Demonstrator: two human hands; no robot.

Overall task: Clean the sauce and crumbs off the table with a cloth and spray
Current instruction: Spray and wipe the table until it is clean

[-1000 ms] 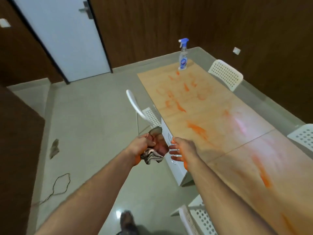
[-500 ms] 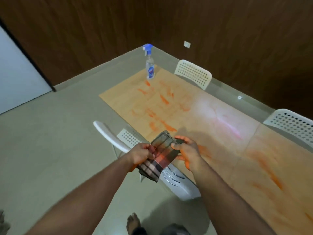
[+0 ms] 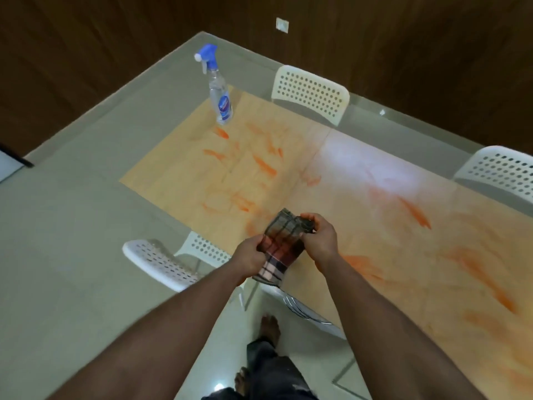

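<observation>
I am holding the checked cloth [image 3: 278, 246] over the near edge of the worktop [image 3: 360, 180], my left hand [image 3: 250, 255] pinching its lower side and my right hand [image 3: 321, 239] pinching its top corner. The spray bottle [image 3: 219, 95] is standing upright at the worktop's far corner, orange sauce smears [image 3: 265, 166] lying between it and the cloth.

Person, head view: no sleeves, barefoot.
Both forearms bare to left hand [image 3: 250, 255] and right hand [image 3: 322, 237]; dark trousers [image 3: 268, 368]; bare foot [image 3: 270, 326] on floor.
</observation>
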